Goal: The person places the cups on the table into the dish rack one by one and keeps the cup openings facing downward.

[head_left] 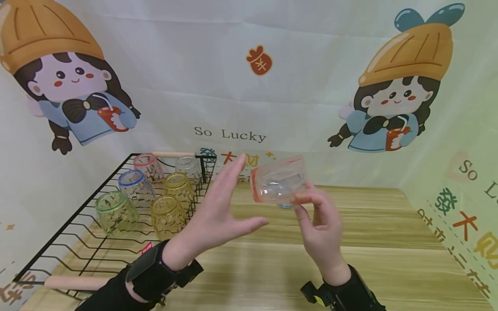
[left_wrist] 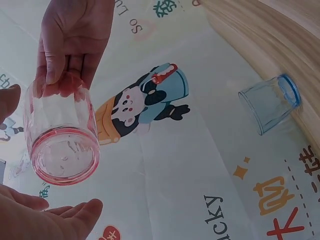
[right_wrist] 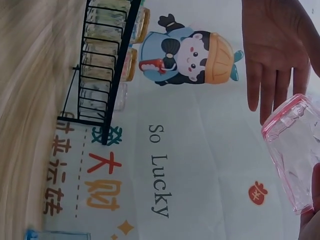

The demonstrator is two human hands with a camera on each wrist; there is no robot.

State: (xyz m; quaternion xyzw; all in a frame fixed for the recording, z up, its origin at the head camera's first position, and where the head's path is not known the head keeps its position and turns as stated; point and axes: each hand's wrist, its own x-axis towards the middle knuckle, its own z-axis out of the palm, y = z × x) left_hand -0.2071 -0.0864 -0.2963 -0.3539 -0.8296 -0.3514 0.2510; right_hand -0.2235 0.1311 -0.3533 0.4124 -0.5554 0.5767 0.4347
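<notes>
A clear drinking glass with pink-red edges [head_left: 278,179] is held in the air, tipped onto its side. My right hand [head_left: 320,220] pinches it at the rim end between thumb and fingers. Its thick pink base [left_wrist: 65,155] points toward my left hand [head_left: 218,211]. That hand is spread, thumb apart from the fingers, just left of the glass and not gripping it. Behind and below the held glass, a blue-based glass [left_wrist: 270,102] stands on the table, mostly hidden in the head view.
To the left is a black wire rack [head_left: 97,250] with wooden handles [head_left: 75,283]. Inside it stand several glasses, including a green glass [head_left: 116,214], a blue glass [head_left: 136,185] and a yellow glass [head_left: 168,216]. A printed cloth [head_left: 233,86] hangs behind the wooden table [head_left: 389,259].
</notes>
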